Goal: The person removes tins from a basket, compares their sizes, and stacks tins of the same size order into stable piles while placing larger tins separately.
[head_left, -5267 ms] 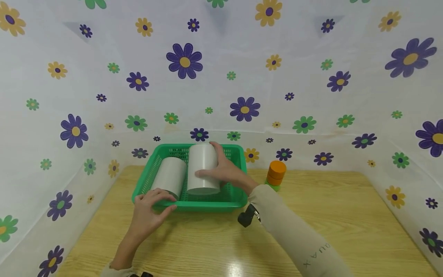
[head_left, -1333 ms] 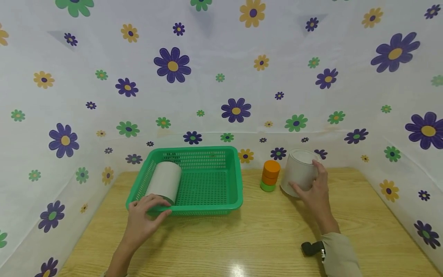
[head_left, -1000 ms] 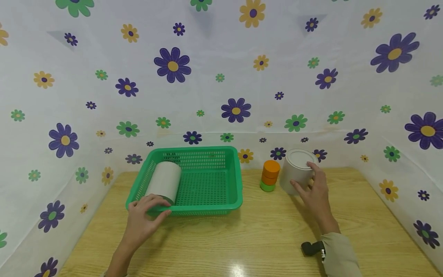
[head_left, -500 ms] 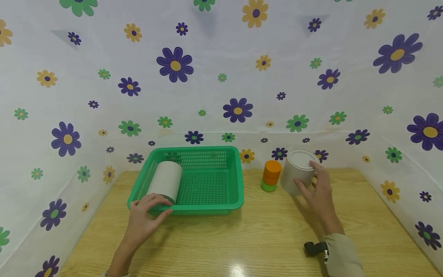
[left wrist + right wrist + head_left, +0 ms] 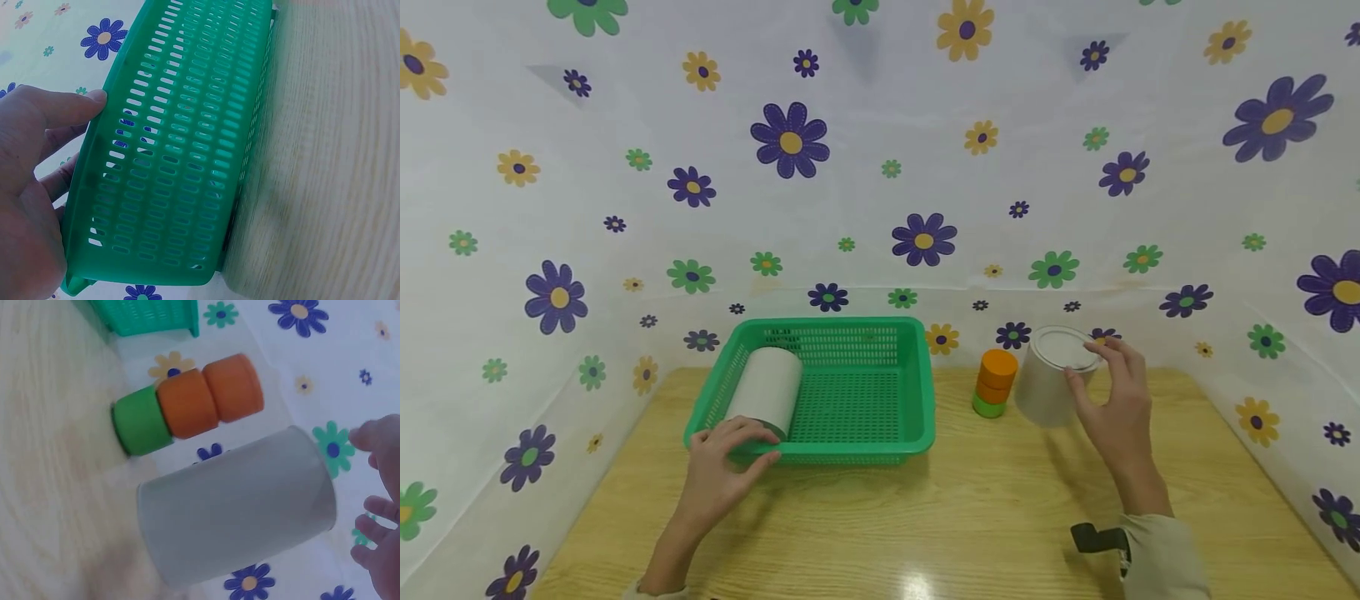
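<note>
My left hand holds the near rim of a green plastic basket at its left corner, thumb outside and fingers over the edge in the left wrist view. Inside the basket, on its left side, a white can lies on its side. To the right, a second white can stands upright on the table, its round top facing up. My right hand is at the right of this can's top, with fingers and thumb spread; the right wrist view shows them apart from the can.
A small stack of two orange pieces on a green one stands just left of the upright can. The wooden table runs back to a flower-print cloth, which also rises at both sides.
Earlier my right hand gripped the second can inside the basket; that can now stands right of the stack. In the last half second my right hand has let go and drawn slightly away.
</note>
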Demonstrator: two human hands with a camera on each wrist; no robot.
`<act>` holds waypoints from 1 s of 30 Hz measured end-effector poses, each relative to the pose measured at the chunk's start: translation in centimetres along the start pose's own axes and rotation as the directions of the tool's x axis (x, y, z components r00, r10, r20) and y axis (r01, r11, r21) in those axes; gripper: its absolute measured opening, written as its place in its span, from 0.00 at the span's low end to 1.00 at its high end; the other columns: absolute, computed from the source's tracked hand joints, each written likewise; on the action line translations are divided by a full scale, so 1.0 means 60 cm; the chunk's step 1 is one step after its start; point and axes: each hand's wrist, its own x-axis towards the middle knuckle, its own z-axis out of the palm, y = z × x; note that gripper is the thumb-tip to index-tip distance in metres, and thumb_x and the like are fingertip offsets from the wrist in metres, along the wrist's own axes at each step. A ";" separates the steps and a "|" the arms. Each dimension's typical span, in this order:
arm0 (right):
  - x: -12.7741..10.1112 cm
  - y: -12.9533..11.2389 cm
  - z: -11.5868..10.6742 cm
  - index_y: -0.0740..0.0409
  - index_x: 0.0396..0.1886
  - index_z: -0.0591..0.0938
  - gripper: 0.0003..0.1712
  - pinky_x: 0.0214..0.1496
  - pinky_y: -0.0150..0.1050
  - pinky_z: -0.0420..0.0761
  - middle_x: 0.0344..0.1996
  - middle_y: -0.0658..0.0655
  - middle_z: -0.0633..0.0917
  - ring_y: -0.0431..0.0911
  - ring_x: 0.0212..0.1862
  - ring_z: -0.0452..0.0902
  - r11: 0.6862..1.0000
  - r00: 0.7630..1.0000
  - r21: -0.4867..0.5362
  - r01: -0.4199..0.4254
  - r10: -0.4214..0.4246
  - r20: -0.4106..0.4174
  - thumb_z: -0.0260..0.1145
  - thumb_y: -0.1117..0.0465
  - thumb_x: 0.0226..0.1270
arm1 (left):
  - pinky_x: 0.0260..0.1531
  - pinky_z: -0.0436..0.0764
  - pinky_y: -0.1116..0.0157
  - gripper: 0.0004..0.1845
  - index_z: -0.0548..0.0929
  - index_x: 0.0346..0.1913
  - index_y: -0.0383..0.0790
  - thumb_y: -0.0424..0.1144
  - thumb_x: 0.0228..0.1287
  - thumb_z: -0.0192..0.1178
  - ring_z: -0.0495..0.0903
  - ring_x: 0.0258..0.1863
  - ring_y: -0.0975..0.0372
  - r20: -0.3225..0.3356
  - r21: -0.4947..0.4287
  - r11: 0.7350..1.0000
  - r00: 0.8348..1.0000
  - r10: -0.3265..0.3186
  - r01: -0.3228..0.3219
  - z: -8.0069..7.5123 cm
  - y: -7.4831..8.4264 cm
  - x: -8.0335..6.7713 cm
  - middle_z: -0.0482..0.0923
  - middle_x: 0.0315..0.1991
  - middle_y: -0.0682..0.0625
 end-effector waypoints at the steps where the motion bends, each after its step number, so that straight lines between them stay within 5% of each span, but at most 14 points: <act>1: 0.002 -0.007 -0.002 0.69 0.59 0.79 0.25 0.70 0.62 0.65 0.64 0.70 0.72 0.65 0.69 0.67 1.000 1.000 -0.004 0.000 0.000 -0.003 0.74 0.69 0.63 | 0.43 0.53 0.51 0.15 0.88 0.38 0.54 0.32 0.51 0.79 0.79 0.45 0.60 -0.001 -0.001 1.000 1.000 0.001 -0.001 0.000 0.000 0.000 0.84 0.41 0.61; 9: 0.011 -0.058 -0.010 0.68 0.57 0.81 0.21 0.62 0.24 0.64 0.65 0.68 0.74 0.61 0.68 0.68 0.999 0.999 0.047 -0.007 0.005 0.048 0.71 0.72 0.64 | 0.43 0.53 0.51 0.15 0.88 0.38 0.55 0.33 0.51 0.79 0.80 0.46 0.59 -0.005 -0.003 1.000 1.000 0.007 -0.007 -0.002 -0.001 0.000 0.84 0.41 0.61; 12: 0.010 -0.081 -0.007 0.66 0.59 0.81 0.22 0.61 0.20 0.64 0.66 0.66 0.74 0.61 0.67 0.68 0.995 0.994 0.091 -0.028 0.018 0.106 0.71 0.71 0.65 | 0.43 0.53 0.51 0.15 0.88 0.38 0.54 0.33 0.51 0.79 0.80 0.45 0.59 -0.008 -0.003 1.000 1.000 0.007 -0.007 -0.001 -0.002 0.000 0.84 0.41 0.61; 15: 0.006 -0.098 -0.001 0.64 0.61 0.80 0.23 0.63 0.23 0.67 0.67 0.64 0.73 0.60 0.67 0.68 0.991 0.987 0.127 -0.042 0.022 0.159 0.70 0.71 0.66 | 0.43 0.53 0.51 0.14 0.88 0.38 0.53 0.33 0.51 0.79 0.80 0.45 0.59 -0.007 -0.004 1.000 1.000 0.004 -0.004 -0.002 -0.002 0.000 0.84 0.41 0.61; 22: -0.003 -0.125 0.025 0.63 0.65 0.77 0.25 0.62 0.59 0.74 0.67 0.62 0.72 0.58 0.67 0.70 0.982 0.959 0.176 -0.062 0.010 0.282 0.69 0.68 0.70 | 0.43 0.54 0.51 0.14 0.88 0.38 0.53 0.33 0.51 0.79 0.80 0.45 0.59 -0.010 -0.002 1.000 1.000 0.007 -0.007 -0.002 -0.002 0.000 0.84 0.41 0.61; 30: -0.010 -0.151 0.066 0.66 0.64 0.77 0.27 0.56 0.63 0.78 0.64 0.65 0.75 0.61 0.63 0.73 0.979 0.945 0.201 0.042 -0.104 0.310 0.72 0.71 0.65 | 0.44 0.53 0.50 0.13 0.88 0.38 0.49 0.33 0.52 0.79 0.80 0.46 0.59 -0.002 -0.007 1.000 1.000 0.005 -0.005 -0.002 -0.001 -0.001 0.84 0.41 0.60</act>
